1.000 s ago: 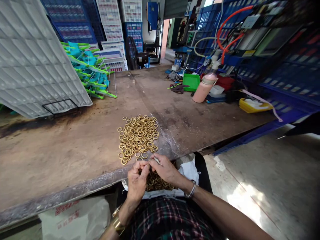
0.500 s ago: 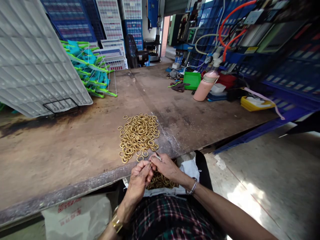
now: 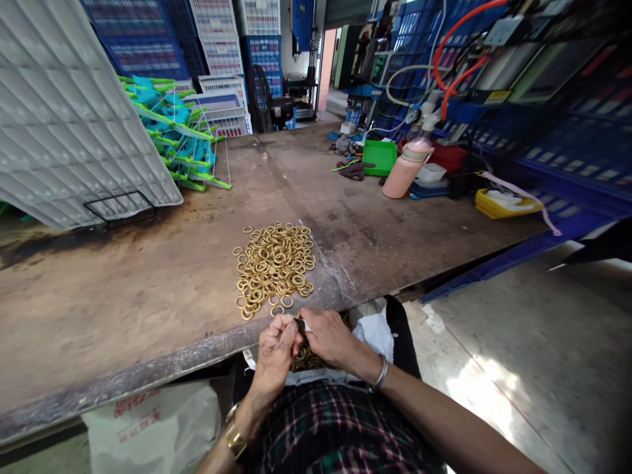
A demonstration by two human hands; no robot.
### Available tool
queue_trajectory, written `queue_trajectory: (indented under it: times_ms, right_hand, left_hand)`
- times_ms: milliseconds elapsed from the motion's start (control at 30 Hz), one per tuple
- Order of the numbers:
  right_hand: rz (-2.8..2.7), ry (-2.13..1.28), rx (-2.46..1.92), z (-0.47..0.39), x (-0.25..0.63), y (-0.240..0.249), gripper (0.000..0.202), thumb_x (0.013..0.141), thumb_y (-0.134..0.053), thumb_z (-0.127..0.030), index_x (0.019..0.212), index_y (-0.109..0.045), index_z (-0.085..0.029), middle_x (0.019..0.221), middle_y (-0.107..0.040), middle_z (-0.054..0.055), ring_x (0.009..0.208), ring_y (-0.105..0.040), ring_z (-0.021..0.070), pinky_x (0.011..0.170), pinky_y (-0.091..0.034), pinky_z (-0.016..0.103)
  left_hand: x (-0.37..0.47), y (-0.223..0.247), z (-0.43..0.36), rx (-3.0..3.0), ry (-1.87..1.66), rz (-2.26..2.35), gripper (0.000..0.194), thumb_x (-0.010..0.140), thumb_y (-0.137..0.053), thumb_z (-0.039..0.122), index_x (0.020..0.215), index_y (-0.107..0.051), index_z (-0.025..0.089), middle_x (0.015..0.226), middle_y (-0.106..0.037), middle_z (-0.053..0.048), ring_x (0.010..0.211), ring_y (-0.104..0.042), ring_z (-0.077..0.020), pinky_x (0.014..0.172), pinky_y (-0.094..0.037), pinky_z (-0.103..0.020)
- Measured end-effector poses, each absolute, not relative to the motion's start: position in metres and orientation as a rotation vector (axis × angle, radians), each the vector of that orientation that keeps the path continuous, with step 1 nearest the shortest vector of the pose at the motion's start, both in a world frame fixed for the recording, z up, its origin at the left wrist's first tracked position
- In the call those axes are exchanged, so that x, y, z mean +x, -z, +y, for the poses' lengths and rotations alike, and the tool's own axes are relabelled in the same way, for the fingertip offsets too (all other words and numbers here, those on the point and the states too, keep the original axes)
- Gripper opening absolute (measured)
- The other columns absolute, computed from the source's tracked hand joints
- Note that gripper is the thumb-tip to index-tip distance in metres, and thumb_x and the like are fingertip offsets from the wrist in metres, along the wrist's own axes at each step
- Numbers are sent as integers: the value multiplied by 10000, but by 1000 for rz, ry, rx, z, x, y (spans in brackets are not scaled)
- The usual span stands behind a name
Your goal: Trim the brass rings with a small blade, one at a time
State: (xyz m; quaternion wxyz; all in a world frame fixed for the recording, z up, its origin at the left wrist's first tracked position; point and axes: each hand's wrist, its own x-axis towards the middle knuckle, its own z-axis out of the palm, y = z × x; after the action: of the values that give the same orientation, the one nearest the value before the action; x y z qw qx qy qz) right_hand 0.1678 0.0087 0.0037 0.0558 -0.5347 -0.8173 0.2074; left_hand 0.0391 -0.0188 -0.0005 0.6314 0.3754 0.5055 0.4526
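Just past the table's front edge, both my hands meet fingertip to fingertip over my lap. My left hand (image 3: pixel 275 352) is closed in a pinch; whatever lies in its fingers is hidden. My right hand (image 3: pixel 332 337) grips a small knife-like tool (image 3: pixel 300 324) with a dark tip and a pale part, the tip against the left fingertips. Beneath the hands, more gold-coloured rings (image 3: pixel 309 359) lie on white cloth (image 3: pixel 376 334) in my lap, partly covered. A heap of gold-coloured metal rings (image 3: pixel 276 260) is spread on the table beyond my hands.
The brown worktable (image 3: pixel 162 289) carries a grey ribbed panel (image 3: pixel 83 125) and green-and-teal items (image 3: pixel 182 135) at left. A pink bottle (image 3: pixel 405 172), green tray (image 3: pixel 379 158) and yellow tray (image 3: pixel 503 204) stand at right. A white bag (image 3: pixel 158 428) sits below the edge.
My right hand has turned over, and the tool's dark tip now points at the left fingertips instead of up and away. The left hand stays nearly in place.
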Motion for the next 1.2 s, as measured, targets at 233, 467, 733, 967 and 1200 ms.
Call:
queue_trajectory:
  times_ms: [233, 467, 733, 967, 1200]
  right_hand:
    - [-2501, -532, -1743, 7, 161, -11, 219, 841, -347, -178, 954, -534, -154, 814, -652, 85, 728, -597, 190, 596, -323, 265]
    - [-2408, -397, -1945, 21, 163, -12, 286, 807, -324, -77, 1005, -517, -150, 852, -644, 103, 727, -600, 199, 619, -357, 277]
    - [-2200, -285, -1906, 61, 177, -10, 194, 841, -412, -215, 1007, -508, -183, 968, -622, 62, 860, -573, 170, 684, -354, 240]
    - [-2211, -254, -2022, 79, 160, -3, 190, 846, -426, -269, 979, -524, -177, 949, -615, 82, 808, -579, 175, 648, -343, 255]
    - [-2196, -312, -1928, 87, 168, 2, 157, 833, -413, -186, 926, -538, -178, 905, -620, 55, 799, -566, 143, 644, -319, 230]
  left_hand:
    - [35, 3, -21, 881, -1039, 1124, 283, 766, -547, 422, 663, -475, 168, 508, -458, 62, 412, -337, -45, 406, -232, -174]
    - [31, -13, -30, 823, -967, 1048, 254, 785, -544, 407, 722, -513, 163, 520, -458, 58, 411, -325, -35, 397, -222, -168]
    - [37, -12, -27, 486, -984, 842, 253, 773, -567, 386, 692, -510, 152, 644, -552, 12, 416, -376, -34, 353, -210, -160]
    - [33, 3, -19, 351, -1023, 818, 206, 748, -609, 325, 701, -510, 151, 660, -587, -15, 444, -455, -55, 355, -255, -158]
    - [30, 3, -15, 220, -1009, 763, 243, 639, -707, 294, 720, -544, 133, 647, -552, 4, 507, -505, -72, 360, -272, -148]
